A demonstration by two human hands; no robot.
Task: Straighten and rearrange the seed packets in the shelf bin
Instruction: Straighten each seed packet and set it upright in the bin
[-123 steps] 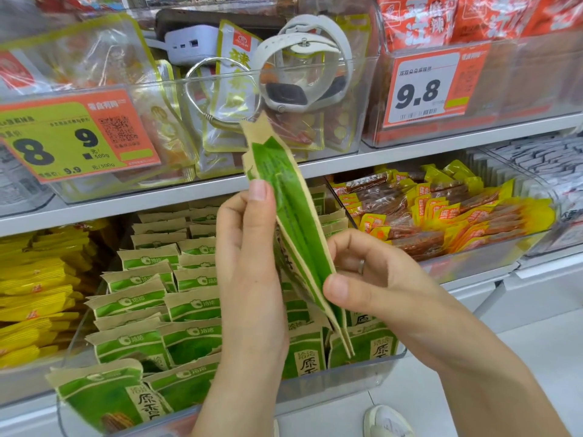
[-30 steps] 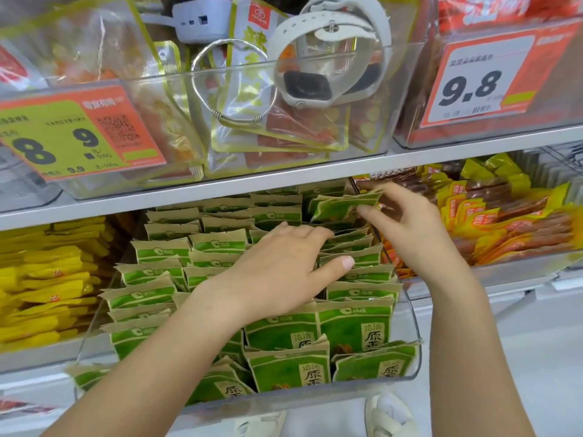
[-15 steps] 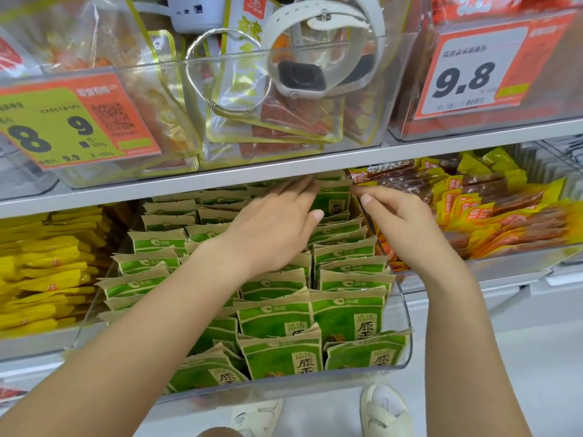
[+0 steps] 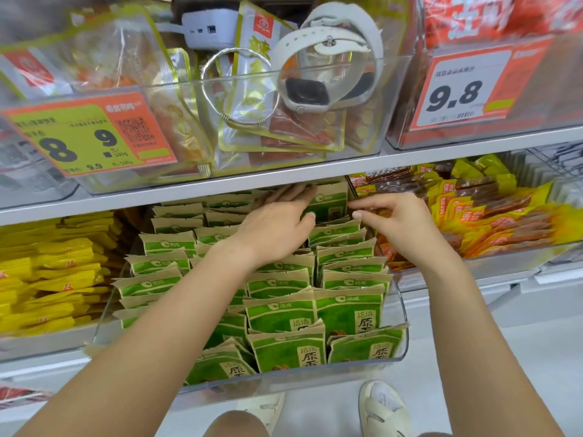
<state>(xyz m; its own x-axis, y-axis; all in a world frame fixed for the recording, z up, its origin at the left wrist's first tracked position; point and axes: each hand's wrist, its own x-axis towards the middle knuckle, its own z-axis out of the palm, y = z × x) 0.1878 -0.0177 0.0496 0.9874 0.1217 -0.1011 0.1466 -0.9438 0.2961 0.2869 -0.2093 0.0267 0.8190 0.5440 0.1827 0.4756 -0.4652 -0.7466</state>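
Both hands deep in the clear shelf bin [image 4: 400,313] now, up at the back under the shelf edge [image 4: 315,175]. Left hand [image 4: 277,225] lies flat-ish, fingers straight and spread, pressing on the rearmost green seed packet [image 4: 331,203] in the right-hand row; thumb tip touches that packet's front face. Right hand [image 4: 397,222] sits just beside it, to the right, fingers loosely curled, thumb and forefinger close together near the packet's right edge. Looks like a pinch, but motion blur there, so can't tell if it actually has hold of anything.

Green seed packets [image 4: 347,310] fill the bin front to back in approx. three rows, standing upright and overlapping, right row fairly neat, left rows a bit more slumped (front ones tilted fwd against the bin wall).

Yellow packets [image 4: 47,272] stacked in the next bin left; orange-and-yellow packs [image 4: 492,222] in the bin right. Shelf above: clear bin w/ a white smartwatch [image 4: 328,58], a silver bangle [image 4: 239,86], and price tags 8.9 [image 4: 88,137] and 9.8 [image 4: 457,93].
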